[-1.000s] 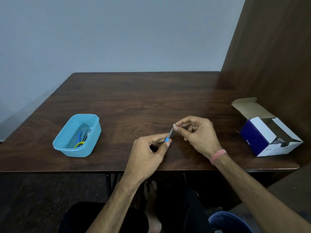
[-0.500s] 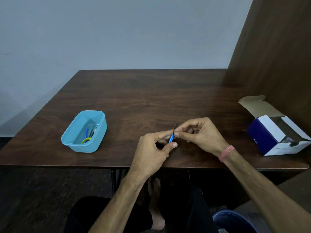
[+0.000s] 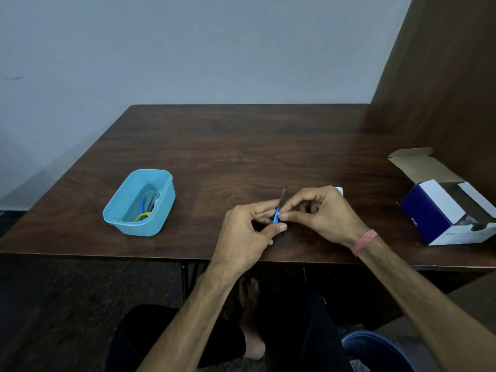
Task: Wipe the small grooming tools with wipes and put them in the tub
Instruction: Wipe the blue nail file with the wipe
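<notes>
A small grooming tool (image 3: 283,196) with a blue handle and a thin metal blade is held just above the table, near its front edge. My left hand (image 3: 241,237) pinches the blue handle from the left. My right hand (image 3: 326,213) pinches the tool just above the handle, and the metal tip sticks up past the fingers. A white corner of a wipe (image 3: 339,190) shows behind my right hand. The light blue tub (image 3: 139,229) stands on the table to the left, apart from both hands. Inside it lie several small tools (image 3: 146,209), one with a yellow ring.
An open blue-and-white cardboard box (image 3: 440,213) lies at the right end of the dark wooden table (image 3: 241,146), beside a brown wall panel. Below the table edge are my legs and a blue bucket (image 3: 375,350) on the floor.
My right fingers have slid from the tool's tip down to the blue handle, baring the metal blade. The view has shifted a little; the tub and box stay put.
</notes>
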